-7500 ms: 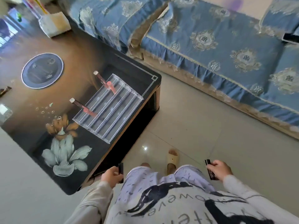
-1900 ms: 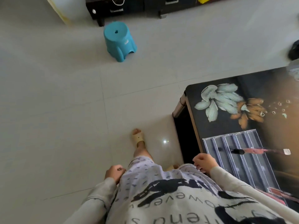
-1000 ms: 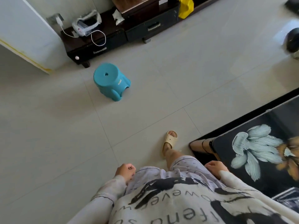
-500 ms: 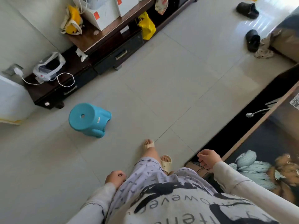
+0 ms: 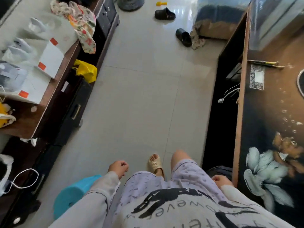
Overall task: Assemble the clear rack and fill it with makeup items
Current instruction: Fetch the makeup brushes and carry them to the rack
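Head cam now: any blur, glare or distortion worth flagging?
Head view: motion blur smears the white boxes at upper left; bright glare washes the floor beside the black slipper; wide-angle warp bows the table edge.

The bare left grip (image 5: 118,167) hangs beside the left thigh, fingers curled into a fist with nothing showing inside. The bare right grip (image 5: 220,181) sits at the right hip, fingers hidden.
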A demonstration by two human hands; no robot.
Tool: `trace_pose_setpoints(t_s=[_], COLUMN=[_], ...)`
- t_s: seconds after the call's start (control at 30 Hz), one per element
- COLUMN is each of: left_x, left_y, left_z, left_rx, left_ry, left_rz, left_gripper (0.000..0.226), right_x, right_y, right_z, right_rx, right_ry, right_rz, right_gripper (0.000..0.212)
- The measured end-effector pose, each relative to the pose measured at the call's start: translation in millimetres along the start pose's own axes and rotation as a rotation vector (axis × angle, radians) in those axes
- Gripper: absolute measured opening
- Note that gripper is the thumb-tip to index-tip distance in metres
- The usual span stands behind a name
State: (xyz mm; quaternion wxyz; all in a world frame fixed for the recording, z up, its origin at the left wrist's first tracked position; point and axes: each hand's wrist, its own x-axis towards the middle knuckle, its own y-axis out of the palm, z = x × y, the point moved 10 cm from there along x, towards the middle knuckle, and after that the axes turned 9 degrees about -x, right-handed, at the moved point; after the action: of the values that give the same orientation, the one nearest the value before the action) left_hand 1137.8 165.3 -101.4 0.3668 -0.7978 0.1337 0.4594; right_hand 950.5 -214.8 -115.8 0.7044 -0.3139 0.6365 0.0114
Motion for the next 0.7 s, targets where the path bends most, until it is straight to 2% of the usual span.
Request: trace_pose_setpoints(t_s=[0.17,0.37,0.47,0.6,0.7], left_x=[38.3,66.8,80.1,95.8,107.2], left_y=[-37.1,-19.4,-8.6,-1.5,4.0], left_z=[-74.4,-130.5,-154.6,-194.7,-235.1], left_rx=[0.094,0.163,0.173,0.299,0.348], left_ry=[0.054,0.056,0.03,0.008,0.002], left_rz=[-0.003,0.088,0.119,0.149,0.172], left_gripper=[0.036,0.037,0.035,0.025,0.039], right_x=[-1.0,21.7,43.2,66.8,80.2], right_y=[-3.3,-47.8,-85.3,-152.5,-205.3], right_z=[10.7,44.2,70.2,102.0,122.4], right_rx=[0.194,0.287,0.386,0.496,0.551], right_ry=[0.072,0.113,0.094,0.064,0.022], right_rz=[0.003,-0.078,-0.1,-0.131,-0.141], right_gripper=[0.02,0.022,0.02,0.018,0.018])
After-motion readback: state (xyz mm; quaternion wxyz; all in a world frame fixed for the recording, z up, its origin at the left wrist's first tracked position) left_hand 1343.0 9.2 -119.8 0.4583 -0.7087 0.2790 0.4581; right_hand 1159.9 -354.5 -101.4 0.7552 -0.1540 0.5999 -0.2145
